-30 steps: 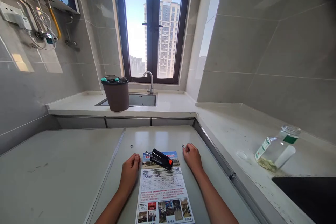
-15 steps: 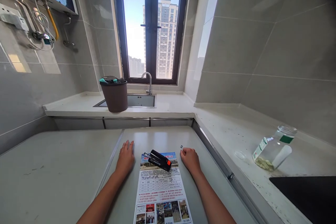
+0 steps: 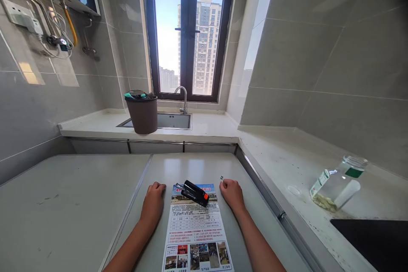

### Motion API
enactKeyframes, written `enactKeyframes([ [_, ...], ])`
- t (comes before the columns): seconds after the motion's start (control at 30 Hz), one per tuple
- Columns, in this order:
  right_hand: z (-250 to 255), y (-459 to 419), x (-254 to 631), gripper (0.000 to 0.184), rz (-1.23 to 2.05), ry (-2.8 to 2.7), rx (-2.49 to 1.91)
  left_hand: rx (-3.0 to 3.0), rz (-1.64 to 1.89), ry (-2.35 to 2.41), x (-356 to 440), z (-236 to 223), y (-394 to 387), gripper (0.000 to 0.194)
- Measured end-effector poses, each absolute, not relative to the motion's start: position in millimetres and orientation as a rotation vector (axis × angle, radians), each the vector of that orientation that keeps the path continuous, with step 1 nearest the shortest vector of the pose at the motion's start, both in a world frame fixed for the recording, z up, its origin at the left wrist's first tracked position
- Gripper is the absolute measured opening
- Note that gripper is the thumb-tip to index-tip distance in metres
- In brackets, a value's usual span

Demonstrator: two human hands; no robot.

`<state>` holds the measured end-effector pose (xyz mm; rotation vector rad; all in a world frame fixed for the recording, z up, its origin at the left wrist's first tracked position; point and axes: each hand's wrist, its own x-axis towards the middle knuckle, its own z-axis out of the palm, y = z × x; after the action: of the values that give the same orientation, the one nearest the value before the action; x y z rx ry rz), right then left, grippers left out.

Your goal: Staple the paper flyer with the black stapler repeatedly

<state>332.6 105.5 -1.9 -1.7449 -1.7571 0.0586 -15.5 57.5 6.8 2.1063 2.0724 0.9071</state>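
A printed flyer [image 3: 196, 233] lies on the grey table [image 3: 79, 204] in front of me. A black stapler [image 3: 195, 192] with a red end rests across the flyer's top edge. My left hand [image 3: 153, 203] sits on the table just left of the flyer, fingers curled under; what they cover is hidden. On the other side of the flyer, my right hand [image 3: 232, 193] rests in a loose fist. A tiny metal piece [image 3: 221, 177] lies on the table just beyond its knuckles.
A brown bin [image 3: 142, 114] stands on the far counter beside a sink [image 3: 168, 121] and tap under the window. A glass jar [image 3: 338, 182] lies tilted on the right counter, near a black hob [image 3: 376, 242]. A raised metal rail [image 3: 270, 204] edges the table's right side.
My left hand reached forward flat over a tiny metal piece left of the stapler, then drew back curled; that piece no longer shows. My right hand stayed in place.
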Motion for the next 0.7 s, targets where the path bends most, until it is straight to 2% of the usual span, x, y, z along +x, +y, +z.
enactKeyframes([
  [0.13,1,103,333,0.036,0.052,-1.748,-1.698,1.933,1.332,1.861,-9,1,49,0.033],
  [0.2,6,101,332,0.036,0.038,-1.736,-1.664,1.914,1.414,1.730,-7,4,46,0.031],
  [0.4,20,86,317,0.041,0.014,-1.756,-1.512,1.945,1.193,1.381,0,22,38,0.032],
  [0.53,31,71,294,0.044,0.134,-1.867,-1.264,1.948,1.196,1.317,2,25,38,0.037],
  [0.67,43,56,276,0.020,0.429,-2.038,-0.920,1.945,1.218,1.331,0,24,41,0.042],
  [0.7,45,53,273,0.019,0.487,-2.073,-0.892,1.940,1.217,1.323,0,24,41,0.043],
])
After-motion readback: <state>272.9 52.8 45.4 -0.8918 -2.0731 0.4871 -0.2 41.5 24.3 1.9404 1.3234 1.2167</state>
